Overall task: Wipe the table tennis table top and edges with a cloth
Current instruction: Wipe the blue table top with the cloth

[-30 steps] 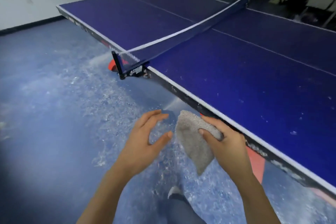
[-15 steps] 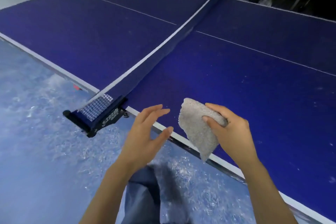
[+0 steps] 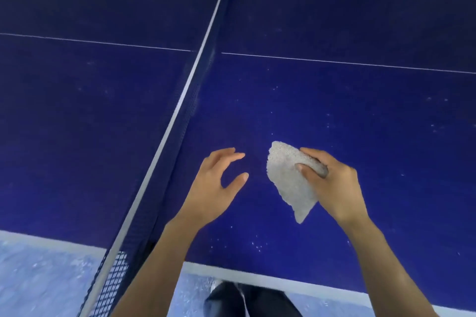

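The blue table tennis table (image 3: 334,110) fills most of the view, with pale specks scattered on its right half. My right hand (image 3: 332,185) holds a folded grey cloth (image 3: 288,183) above the table top, thumb pressed on its front and fingers behind it. A corner of the cloth hangs down. My left hand (image 3: 216,185) hovers just left of the cloth with fingers spread and slightly curved, holding nothing. Both hands are over the right half, near the table's white near edge (image 3: 283,282).
The net (image 3: 190,100) runs from the bottom left up to the top centre, just left of my left hand. Blue speckled floor (image 3: 38,278) shows below the near edge. My dark trouser leg (image 3: 247,301) is at the bottom. Dark clutter lies beyond the far edge.
I have come right up to the table, so the view has swung over its top. Both hands now hang above the surface rather than off its edge. The grip on the cloth is unchanged.
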